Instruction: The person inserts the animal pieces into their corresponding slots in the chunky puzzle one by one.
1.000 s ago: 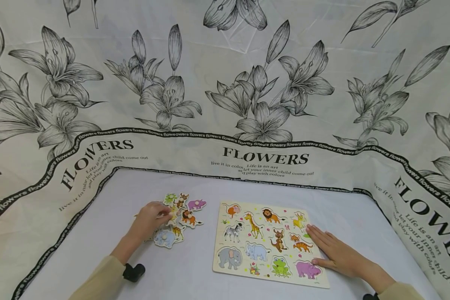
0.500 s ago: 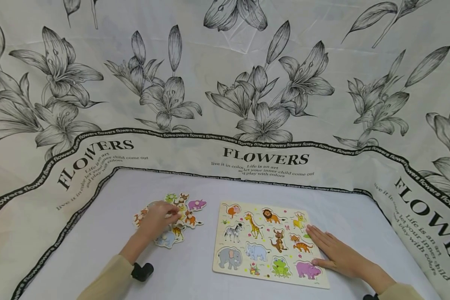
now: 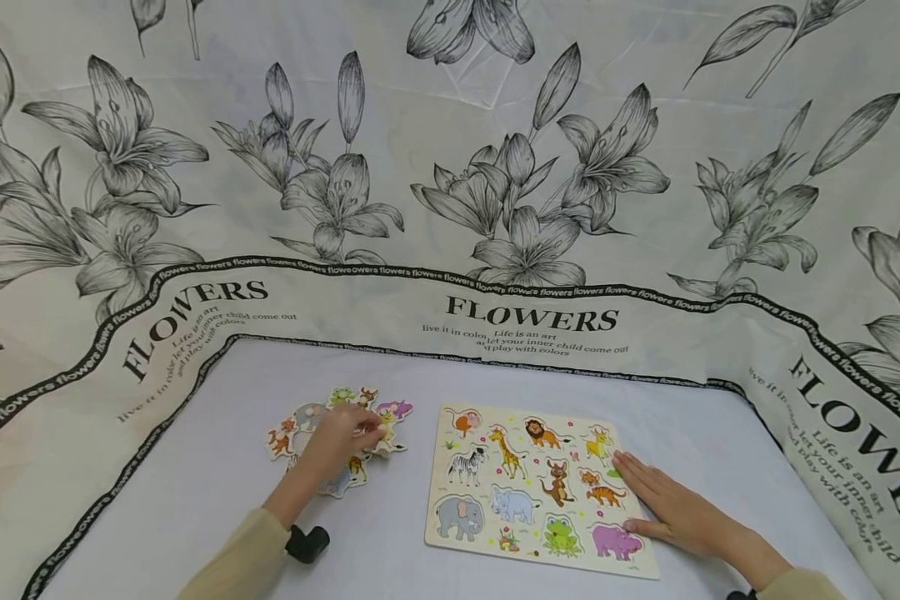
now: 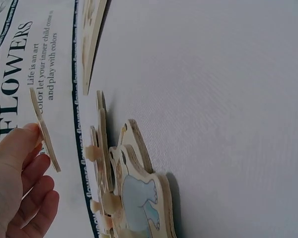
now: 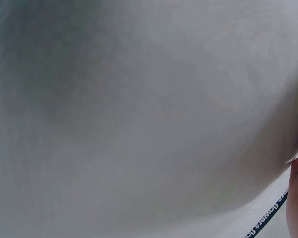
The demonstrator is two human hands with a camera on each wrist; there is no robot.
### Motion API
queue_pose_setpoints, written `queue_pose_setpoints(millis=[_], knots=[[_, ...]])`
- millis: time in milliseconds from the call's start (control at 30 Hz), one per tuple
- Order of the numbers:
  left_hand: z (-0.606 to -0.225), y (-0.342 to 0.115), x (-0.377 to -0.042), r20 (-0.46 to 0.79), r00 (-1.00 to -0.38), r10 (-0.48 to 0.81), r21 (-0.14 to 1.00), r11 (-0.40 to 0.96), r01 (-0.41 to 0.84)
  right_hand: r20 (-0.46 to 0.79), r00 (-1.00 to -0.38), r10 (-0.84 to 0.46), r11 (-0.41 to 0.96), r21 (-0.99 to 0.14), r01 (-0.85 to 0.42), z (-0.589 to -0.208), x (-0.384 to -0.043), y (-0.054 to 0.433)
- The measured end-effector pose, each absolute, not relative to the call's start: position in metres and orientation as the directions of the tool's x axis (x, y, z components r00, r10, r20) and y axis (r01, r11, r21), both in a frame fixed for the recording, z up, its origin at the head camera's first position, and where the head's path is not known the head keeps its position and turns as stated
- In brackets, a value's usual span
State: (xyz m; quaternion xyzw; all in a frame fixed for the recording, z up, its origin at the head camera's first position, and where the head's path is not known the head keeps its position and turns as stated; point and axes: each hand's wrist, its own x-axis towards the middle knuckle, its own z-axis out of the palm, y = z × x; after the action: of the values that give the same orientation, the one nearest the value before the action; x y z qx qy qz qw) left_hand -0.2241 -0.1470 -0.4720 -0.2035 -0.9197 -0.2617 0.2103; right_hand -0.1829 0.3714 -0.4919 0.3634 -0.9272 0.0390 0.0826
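Note:
My left hand (image 3: 345,442) pinches a thin wooden puzzle piece (image 3: 386,427) with a yellow animal on it, over the right side of a pile of loose pieces. In the left wrist view the piece (image 4: 45,131) shows edge-on between thumb and fingers, raised off the cloth. Around the hand lie elephant (image 3: 309,414), tiger (image 3: 281,437), frog (image 3: 341,395), purple hippo (image 3: 399,408) and giraffe (image 3: 356,471) pieces; others are hidden beneath it. My right hand (image 3: 675,508) rests, fingers straight, on the right edge of the animal puzzle board (image 3: 570,415).
White cloth (image 3: 232,467) covers the table, bordered by a black printed band (image 3: 390,353). Behind it rises a curtain (image 3: 390,108) with flower drawings. The left wrist view shows wooden knobs (image 4: 111,203) on the pieces.
My left hand, pinching the yellow animal piece, has moved right across the pile, uncovering the tiger and elephant pieces on the left. The right hand and the board have stayed put.

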Motion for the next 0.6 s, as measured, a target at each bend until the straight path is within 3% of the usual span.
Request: queue_pose_setpoints(millis=[333,600], knots=[[-0.469,-0.13,-0.227,0.481,-0.822,0.305,0.383,0.771,0.509,0.163,-0.742,-0.65,0.747,-0.042,-0.664,-0.493,-0.183,0.372],[-0.463,-0.111,-0.229,0.481,-0.806,0.343,0.357,0.763,0.538,0.187,-0.721,-0.667,0.733,-0.009,-0.68,-0.492,-0.182,0.372]])
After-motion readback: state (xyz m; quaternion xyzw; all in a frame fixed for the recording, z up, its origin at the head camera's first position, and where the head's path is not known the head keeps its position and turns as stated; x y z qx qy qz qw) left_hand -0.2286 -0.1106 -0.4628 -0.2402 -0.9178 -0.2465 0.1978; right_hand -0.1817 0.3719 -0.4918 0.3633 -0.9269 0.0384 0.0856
